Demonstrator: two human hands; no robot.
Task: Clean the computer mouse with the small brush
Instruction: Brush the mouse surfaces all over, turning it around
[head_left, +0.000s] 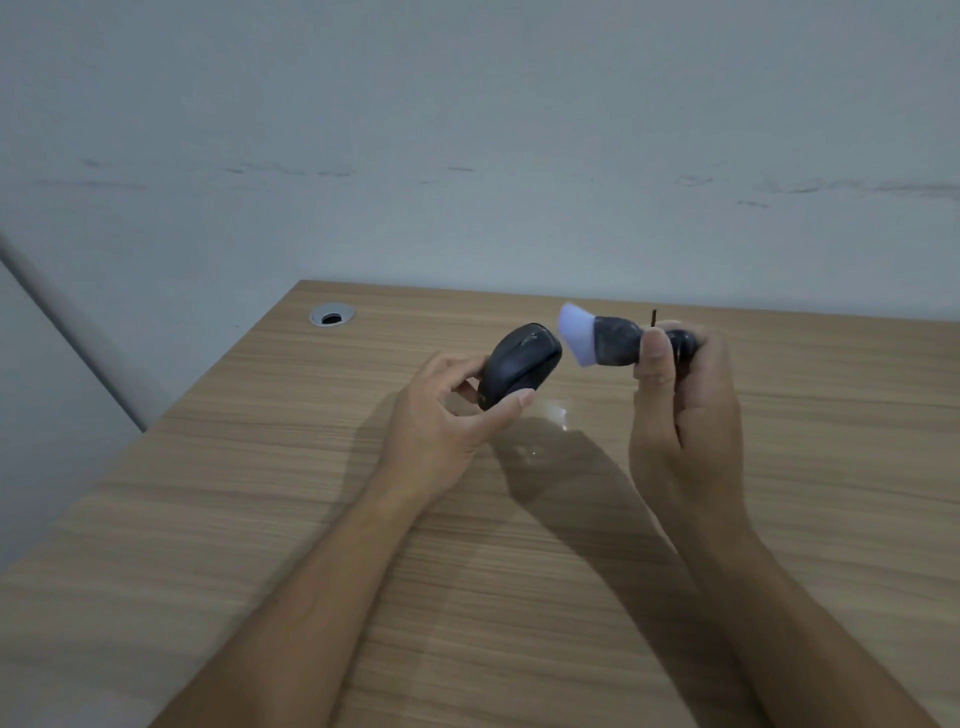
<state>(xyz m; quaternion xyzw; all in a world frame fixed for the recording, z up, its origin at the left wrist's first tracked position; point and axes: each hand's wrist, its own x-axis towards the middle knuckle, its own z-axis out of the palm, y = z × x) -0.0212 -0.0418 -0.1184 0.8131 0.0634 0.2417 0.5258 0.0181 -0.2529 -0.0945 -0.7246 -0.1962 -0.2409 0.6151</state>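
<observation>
A dark grey computer mouse is held up above the wooden desk, tilted on its side, its scroll wheel facing up and away. My left hand grips it between thumb and fingers. My right hand is closed around the dark handle of a small brush. The brush's pale lilac bristles point left and sit just right of the mouse's front end, very close to it; contact cannot be told.
A round metal cable grommet is set in the desk's far left corner. A thin dark stick pokes up behind my right hand. A pale wall rises behind the desk, and the desk's left edge runs diagonally.
</observation>
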